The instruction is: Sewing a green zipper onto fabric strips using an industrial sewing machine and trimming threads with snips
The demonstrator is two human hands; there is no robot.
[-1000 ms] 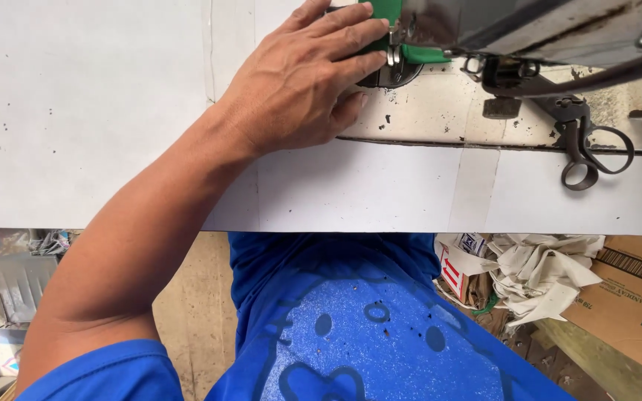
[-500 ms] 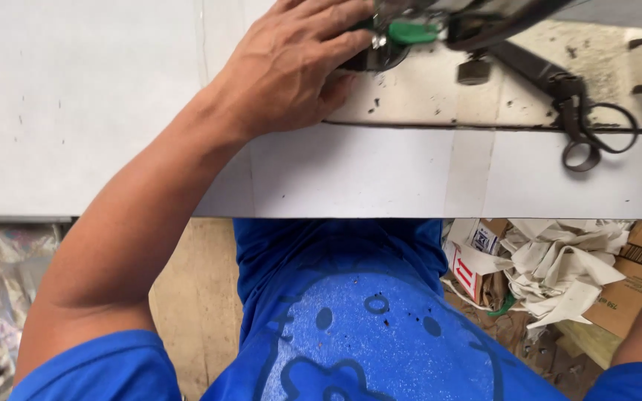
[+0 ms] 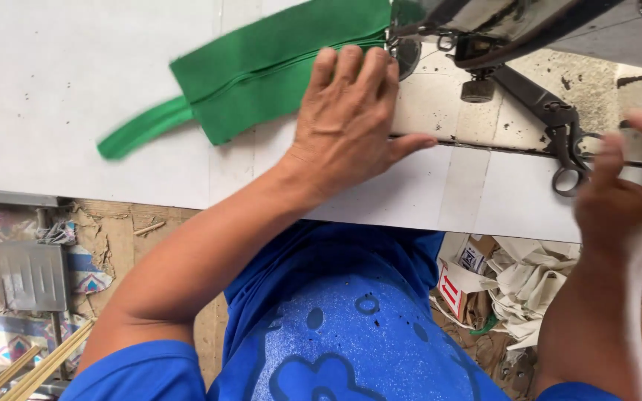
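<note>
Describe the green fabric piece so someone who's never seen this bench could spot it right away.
Start at the white table and look toward its far edge, left of the sewing machine. The green fabric piece lies flat under the left hand fingertips. It is the only bright green thing, with a narrow tail trailing left.

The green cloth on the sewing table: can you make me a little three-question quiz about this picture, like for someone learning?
1. True or false: the left hand lies flat with its fingers on the green cloth.
2. What dark metal tool lies on the white table close to the right hand?
3. Which is under the sewing machine: A) the cloth's wide end, B) its narrow tail?

Key: 1 true; 2 scissors; 3 A.
</note>
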